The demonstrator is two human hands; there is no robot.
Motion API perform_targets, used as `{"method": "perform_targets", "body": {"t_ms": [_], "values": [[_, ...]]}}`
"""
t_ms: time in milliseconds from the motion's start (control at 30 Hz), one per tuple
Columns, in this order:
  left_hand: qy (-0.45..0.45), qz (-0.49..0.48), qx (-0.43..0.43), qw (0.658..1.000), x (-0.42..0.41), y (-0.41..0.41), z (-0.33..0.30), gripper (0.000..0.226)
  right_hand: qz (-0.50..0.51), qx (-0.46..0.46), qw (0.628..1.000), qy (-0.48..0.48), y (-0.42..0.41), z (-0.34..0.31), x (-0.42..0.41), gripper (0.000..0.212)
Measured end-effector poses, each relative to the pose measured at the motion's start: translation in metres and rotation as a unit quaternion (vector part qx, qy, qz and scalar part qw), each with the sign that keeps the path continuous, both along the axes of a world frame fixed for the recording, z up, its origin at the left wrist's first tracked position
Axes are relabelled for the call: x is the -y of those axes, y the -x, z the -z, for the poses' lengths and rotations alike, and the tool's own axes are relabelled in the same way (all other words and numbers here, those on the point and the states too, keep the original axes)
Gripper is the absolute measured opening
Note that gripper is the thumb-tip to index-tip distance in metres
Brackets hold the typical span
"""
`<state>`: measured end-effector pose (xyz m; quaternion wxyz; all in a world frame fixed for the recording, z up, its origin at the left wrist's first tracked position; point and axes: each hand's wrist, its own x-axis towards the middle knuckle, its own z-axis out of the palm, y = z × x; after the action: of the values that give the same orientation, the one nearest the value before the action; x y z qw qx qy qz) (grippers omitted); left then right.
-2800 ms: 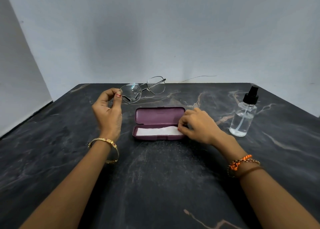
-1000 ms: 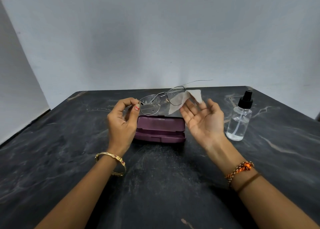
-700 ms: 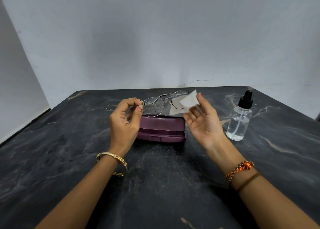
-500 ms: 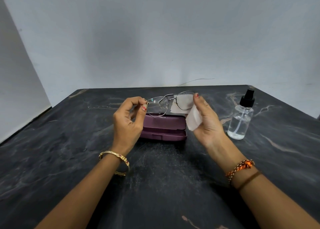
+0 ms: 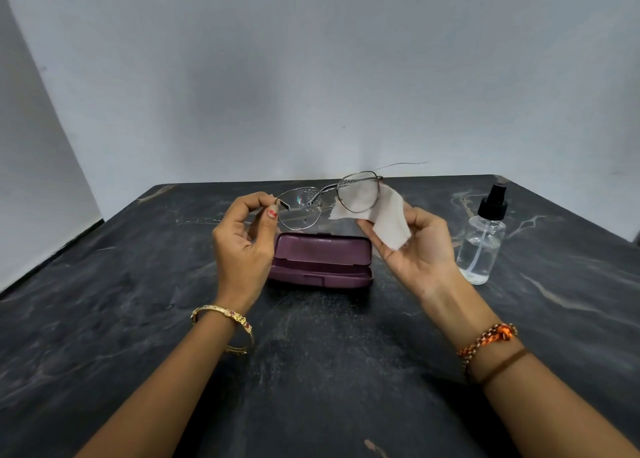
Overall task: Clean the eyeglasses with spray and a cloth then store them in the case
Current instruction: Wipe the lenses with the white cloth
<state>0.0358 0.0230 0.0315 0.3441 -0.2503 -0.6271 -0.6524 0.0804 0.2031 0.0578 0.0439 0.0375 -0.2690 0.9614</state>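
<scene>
The metal-framed eyeglasses (image 5: 313, 203) hang in the air above the case, droplets on the left lens. My left hand (image 5: 244, 246) pinches their left hinge between thumb and fingers. A white cloth (image 5: 388, 216) lies over the fingers of my right hand (image 5: 412, 249), palm up, its upper edge behind the right lens. The purple case (image 5: 320, 261) lies open on the dark marble table (image 5: 311, 371) just below both hands. A clear spray bottle (image 5: 483, 241) with a black nozzle stands upright to the right of my right hand.
A grey wall rises behind the table's far edge, and a lighter wall runs along the left side. A thin wire (image 5: 405, 164) lies at the far edge behind the glasses.
My right hand took the cloth out of the case and raised it to the right lens. It closed on that lens half a second ago and now lies spread palm up. The left hand brought the glasses over the case.
</scene>
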Motion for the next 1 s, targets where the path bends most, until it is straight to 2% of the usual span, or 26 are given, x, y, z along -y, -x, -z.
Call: {"method": "perform_targets", "body": {"t_ms": [67,133,433,700,833,933,1000], "values": [[0.002,0.003,-0.002,1.000,0.000,0.000,0.000,0.013,0.016,0.011,0.999,-0.040,0.002,0.001,-0.001,0.040],[0.012,0.011,-0.003,1.000,-0.001,-0.001,0.000,0.012,0.041,0.025,0.996,-0.078,0.002,0.002,-0.001,0.029],[0.059,0.047,-0.017,0.997,-0.006,-0.007,0.002,0.019,0.086,0.016,0.994,-0.065,0.006,0.008,0.000,0.006],[0.100,0.062,-0.020,0.993,-0.008,-0.011,0.002,0.020,0.045,-0.002,0.997,-0.070,0.006,0.004,-0.001,0.009],[0.111,0.057,-0.015,0.992,-0.007,-0.011,0.001,0.014,0.029,-0.012,0.998,-0.052,0.004,0.002,-0.002,0.025],[0.111,0.061,-0.010,0.992,-0.006,-0.010,0.002,0.014,0.039,-0.005,0.998,-0.042,0.004,0.002,-0.002,0.010],[0.111,0.059,-0.008,0.992,-0.006,-0.010,0.003,0.017,0.049,0.000,0.998,-0.038,0.006,0.004,-0.002,0.006]]}}
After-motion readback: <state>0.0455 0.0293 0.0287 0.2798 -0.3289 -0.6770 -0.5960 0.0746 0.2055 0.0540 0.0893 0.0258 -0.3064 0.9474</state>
